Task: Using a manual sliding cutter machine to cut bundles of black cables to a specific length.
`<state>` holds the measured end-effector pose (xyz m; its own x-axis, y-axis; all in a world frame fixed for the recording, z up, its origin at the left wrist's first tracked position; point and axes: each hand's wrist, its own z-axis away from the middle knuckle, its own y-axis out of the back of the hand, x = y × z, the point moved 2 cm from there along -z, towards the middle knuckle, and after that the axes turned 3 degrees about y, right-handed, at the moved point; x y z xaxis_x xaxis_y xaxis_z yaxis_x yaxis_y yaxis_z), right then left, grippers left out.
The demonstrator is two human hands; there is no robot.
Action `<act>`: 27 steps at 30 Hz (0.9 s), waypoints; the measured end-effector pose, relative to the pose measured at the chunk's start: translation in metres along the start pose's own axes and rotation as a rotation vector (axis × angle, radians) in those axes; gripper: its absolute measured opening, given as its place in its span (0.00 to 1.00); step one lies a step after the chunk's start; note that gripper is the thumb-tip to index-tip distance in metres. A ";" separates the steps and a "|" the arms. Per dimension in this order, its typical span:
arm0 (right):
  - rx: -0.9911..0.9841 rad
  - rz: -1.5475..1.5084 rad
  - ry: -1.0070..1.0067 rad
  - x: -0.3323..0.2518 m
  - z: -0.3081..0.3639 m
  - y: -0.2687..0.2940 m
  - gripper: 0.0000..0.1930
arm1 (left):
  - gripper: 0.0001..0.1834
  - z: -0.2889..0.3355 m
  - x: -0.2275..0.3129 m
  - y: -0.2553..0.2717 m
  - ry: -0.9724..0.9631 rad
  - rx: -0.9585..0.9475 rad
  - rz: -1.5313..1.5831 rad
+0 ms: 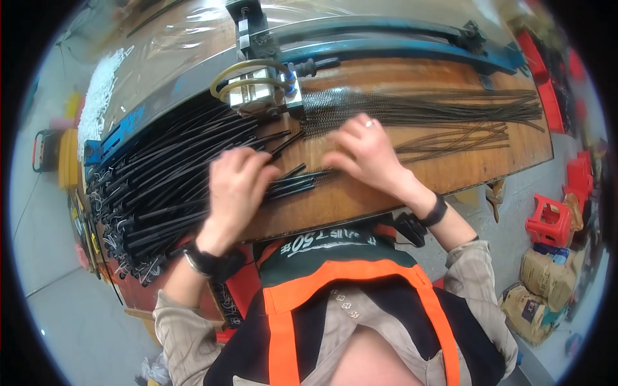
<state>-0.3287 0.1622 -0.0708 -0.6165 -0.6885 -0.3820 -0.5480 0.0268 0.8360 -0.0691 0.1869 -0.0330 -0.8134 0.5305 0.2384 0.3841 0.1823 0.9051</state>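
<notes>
My left hand (237,186) is over a heap of black tubes (161,186) at the left of the wooden table. Its fingers are curled in at one black tube (286,146), which slants up to the right from the fingertips. To the right, my right hand (368,157) is closed, thumb and fingers bent toward each other; what lies between them is blurred. Beside and beyond it lie long, thin, brownish spiral rods (425,109), with a smaller group (454,140) nearer me. Several black tube ends (299,183) lie between my hands.
Just past my hands stands a metal clamp fixture (257,93) with yellowish hoses. A blue metal rail (399,48) runs along the far side of the wooden table (360,196). White strands (100,96) lie at far left. Red stools (550,219) and sacks (547,273) are on the right floor.
</notes>
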 end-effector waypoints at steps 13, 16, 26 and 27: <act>0.334 0.123 0.160 0.019 -0.006 0.029 0.10 | 0.15 -0.021 -0.029 0.047 -0.057 -0.250 0.038; 0.404 0.138 0.126 0.010 0.003 0.050 0.10 | 0.19 -0.033 -0.002 0.061 -0.063 -0.320 0.039; 0.587 -0.263 0.016 0.013 0.007 0.063 0.11 | 0.23 -0.076 0.024 0.083 -0.204 -0.161 -0.102; 0.592 -0.263 0.018 0.012 0.005 0.063 0.11 | 0.23 -0.077 0.026 0.084 -0.207 -0.160 -0.106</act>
<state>-0.3736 0.1589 -0.0243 -0.4123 -0.7384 -0.5337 -0.9017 0.2468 0.3552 -0.0914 0.1520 0.0767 -0.7328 0.6760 0.0771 0.2140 0.1214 0.9693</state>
